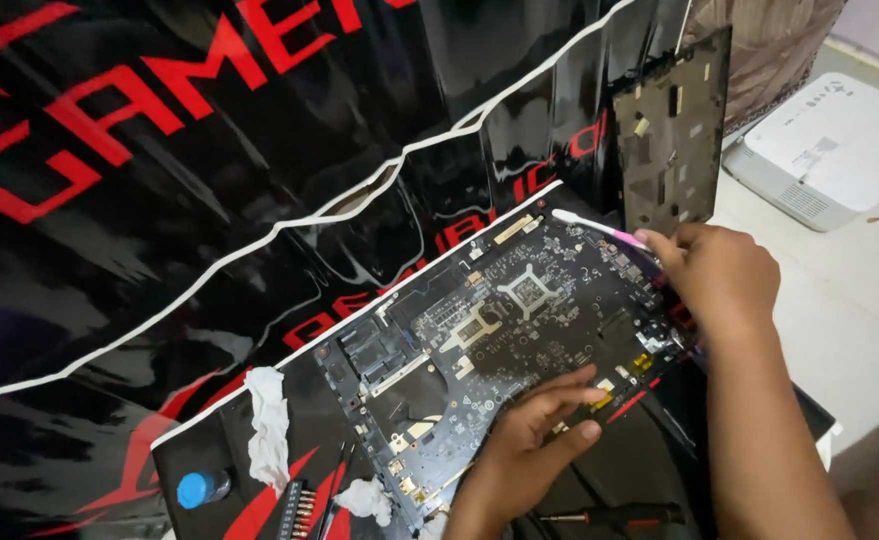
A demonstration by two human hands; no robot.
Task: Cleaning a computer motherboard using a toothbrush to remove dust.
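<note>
Brush [600, 229] pinched in right hand [722, 275] at frame centre; left hand [540, 425], fingers spread, pins board [490, 340]; light strokes seem safest

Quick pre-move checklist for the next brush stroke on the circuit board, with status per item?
1. Circuit board held steady: ok, left hand presses flat on its near edge.
2. Brush grip: ok, right hand holds the pink-handled brush.
3. Bristles on target: ok, white tip sits at the board's far corner.
4. Path free of loose items: ok, crumpled tissue and blue-capped bottle lie off the board's left end.
5. Tools out of the way: ok, screwdriver lies near the bottom edge, off the board.
6. Board free of dust: cannot tell, too fine to see.
</note>
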